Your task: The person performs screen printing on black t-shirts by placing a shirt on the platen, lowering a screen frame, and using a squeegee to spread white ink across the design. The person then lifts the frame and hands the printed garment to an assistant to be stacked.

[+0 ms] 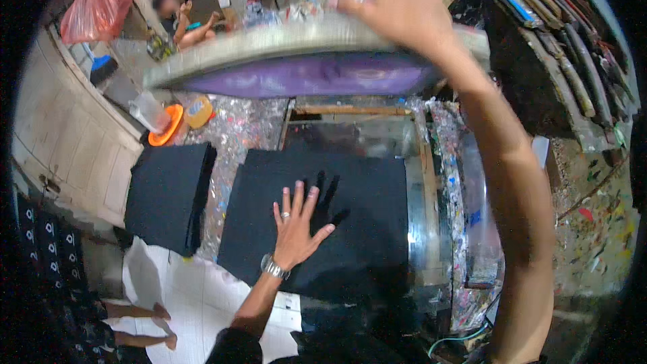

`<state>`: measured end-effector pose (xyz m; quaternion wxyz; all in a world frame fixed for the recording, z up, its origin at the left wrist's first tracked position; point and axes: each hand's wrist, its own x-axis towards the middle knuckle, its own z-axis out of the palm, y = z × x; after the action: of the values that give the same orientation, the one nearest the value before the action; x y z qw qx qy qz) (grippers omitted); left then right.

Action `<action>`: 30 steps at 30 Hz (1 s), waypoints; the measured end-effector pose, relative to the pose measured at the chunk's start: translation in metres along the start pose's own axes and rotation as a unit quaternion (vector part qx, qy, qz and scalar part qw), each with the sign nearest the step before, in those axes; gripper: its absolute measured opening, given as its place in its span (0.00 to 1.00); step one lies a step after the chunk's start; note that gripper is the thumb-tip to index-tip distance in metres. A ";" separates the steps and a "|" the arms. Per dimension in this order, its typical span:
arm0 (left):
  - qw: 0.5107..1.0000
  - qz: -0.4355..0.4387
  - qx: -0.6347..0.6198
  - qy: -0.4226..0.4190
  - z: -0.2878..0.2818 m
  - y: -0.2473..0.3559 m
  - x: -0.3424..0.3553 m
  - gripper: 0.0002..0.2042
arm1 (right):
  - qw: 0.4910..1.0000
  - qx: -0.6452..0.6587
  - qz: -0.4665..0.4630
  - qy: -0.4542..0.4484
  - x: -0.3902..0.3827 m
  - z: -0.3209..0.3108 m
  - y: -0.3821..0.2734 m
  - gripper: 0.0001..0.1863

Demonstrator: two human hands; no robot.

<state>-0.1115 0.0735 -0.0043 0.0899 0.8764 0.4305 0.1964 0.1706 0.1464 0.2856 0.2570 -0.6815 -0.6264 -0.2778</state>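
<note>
My left hand [296, 229] lies flat with fingers spread on a black piece of cloth [367, 222], pressing against its middle. A ring and a metal wristwatch are on that hand and wrist. Raised at the far side, my right hand [408, 13] grips the top edge of a screen printing frame [269, 44]. The frame stands tilted up beyond the cloth, slightly blurred, with purple mesh [323, 75] inside a pale border. Beneath the cloth, a flat board with a glossy surface [421, 229] shows along the right edge.
A stack of black cloth [165, 192] sits to the left. Behind it are an orange dish [166, 127], a clear jug [148, 111] and a yellowish container [199, 112]. Several worn squeegees [566, 61] lean at the far right. Another person's feet [165, 327] show lower left.
</note>
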 end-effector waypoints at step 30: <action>0.727 -0.389 -0.565 -0.036 0.022 -0.033 -0.088 0.20 | 0.957 0.031 -0.151 -0.246 -0.260 0.170 -0.007 0.12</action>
<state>-0.1746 0.0247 -0.0586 0.6521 0.4263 0.5395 0.3193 0.1572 0.0807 -0.0177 0.0707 -0.6177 -0.7743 -0.1179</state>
